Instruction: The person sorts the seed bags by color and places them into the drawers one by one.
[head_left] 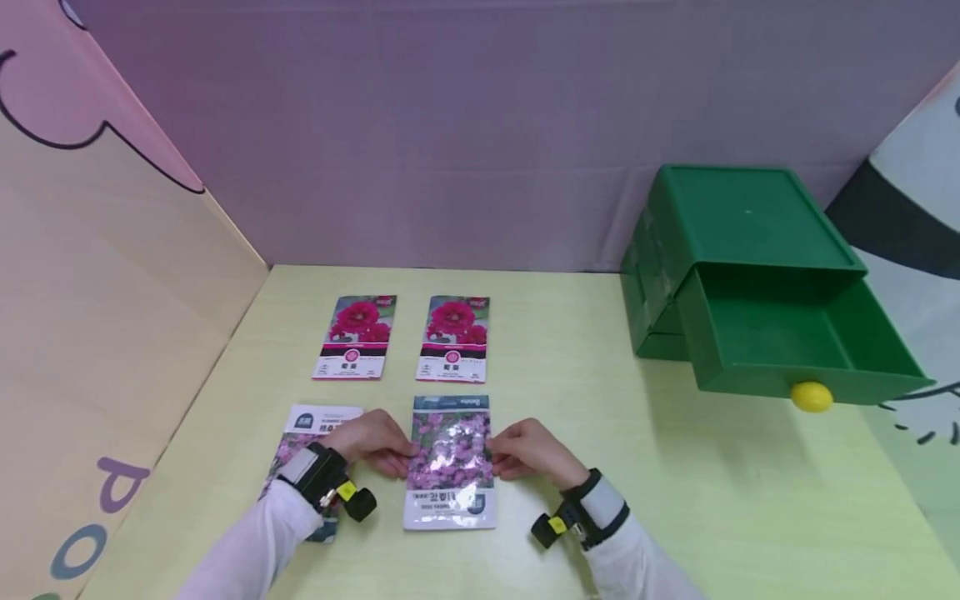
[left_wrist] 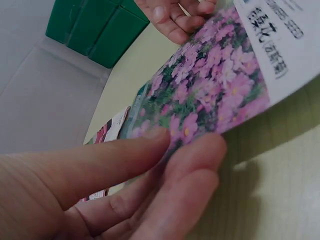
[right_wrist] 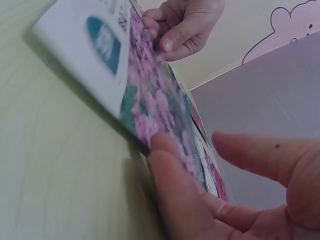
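Both sleeves enter at the lower edge of the head view; the left hand [head_left: 372, 446] and right hand [head_left: 529, 450] meet at the pink-flower seed packet [head_left: 450, 461] in the lower centre of the frame, on the table [head_left: 570, 333]; each hand pinches one long edge of it, left thumb above and fingers [left_wrist: 190, 170] beneath, right fingers [right_wrist: 170, 172] under the opposite edge, thumb raised over it. Wrist views show the packet lifted off the table at those edges. Judgement: the glossy film looks slippery and limp, so an even pinch on both sides, kept level, should prevent buckling or sliding. Count: seed packets, four; two red-flower packets [head_left: 355, 337] [head_left: 454, 338] side by side above centre; one pink-flower packet held; one further packet [head_left: 303, 433] partly under the left wrist at lower left. Green drawer box [head_left: 738, 250], one, at right of frame, its drawer [head_left: 795, 346] pulled open, with one yellow knob [head_left: 812, 397].
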